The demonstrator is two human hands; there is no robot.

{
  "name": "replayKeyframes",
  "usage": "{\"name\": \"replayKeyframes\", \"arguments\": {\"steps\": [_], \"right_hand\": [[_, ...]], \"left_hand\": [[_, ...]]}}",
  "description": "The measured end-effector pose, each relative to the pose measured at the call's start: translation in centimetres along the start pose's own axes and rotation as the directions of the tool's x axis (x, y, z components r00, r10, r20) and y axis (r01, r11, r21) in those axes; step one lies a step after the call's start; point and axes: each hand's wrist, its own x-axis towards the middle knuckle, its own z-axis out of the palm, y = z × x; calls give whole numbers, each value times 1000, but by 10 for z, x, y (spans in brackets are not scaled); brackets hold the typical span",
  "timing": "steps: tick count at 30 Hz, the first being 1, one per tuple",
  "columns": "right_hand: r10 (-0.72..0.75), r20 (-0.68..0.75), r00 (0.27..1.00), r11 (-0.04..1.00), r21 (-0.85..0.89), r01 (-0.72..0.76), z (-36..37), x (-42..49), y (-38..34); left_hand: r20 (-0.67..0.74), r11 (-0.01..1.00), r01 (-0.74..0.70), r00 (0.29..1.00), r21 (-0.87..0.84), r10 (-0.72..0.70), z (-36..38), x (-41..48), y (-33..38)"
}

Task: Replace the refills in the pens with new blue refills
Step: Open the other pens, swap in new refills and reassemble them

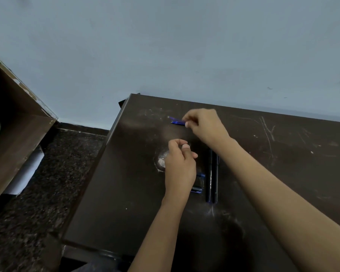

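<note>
Thin blue refills [176, 121] lie near the far edge of the dark table [126, 183]. My right hand [204, 126] reaches over them, its fingertips curled and pinching their right end. My left hand [180, 165] hovers nearer to me with fingers curled; what it holds, if anything, is too small to see. Two black pens [212, 177] lie side by side just right of my left hand, partly under my right wrist. A small blue-edged packet [198, 182] peeks out beneath my left hand.
A whitish worn patch [162, 159] marks the table left of my left hand. A brown wooden cabinet [14, 134] stands at the left, across a dark speckled floor [47, 183]. A pale blue wall [165, 46] rises behind the table.
</note>
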Motion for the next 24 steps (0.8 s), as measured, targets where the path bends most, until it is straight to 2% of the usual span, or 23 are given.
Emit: {"name": "replayKeyframes", "arguments": {"steps": [2,4,16,24], "right_hand": [[-31,32,999,984,-172,36,14,-2,10],[-44,25,999,974,-220,49,21,-2,17],[-70,-108,992,973,-227,43,29,15,31],[-40,-55,998,974,-223,27,27,23,29]], "left_hand": [[0,1000,16,1000,25,-16,0,0,0],[-2,999,21,1000,50,-21,0,0,0],[25,999,45,999,12,-45,0,-1,1],[41,998,60,997,19,-61,0,-1,2]]}}
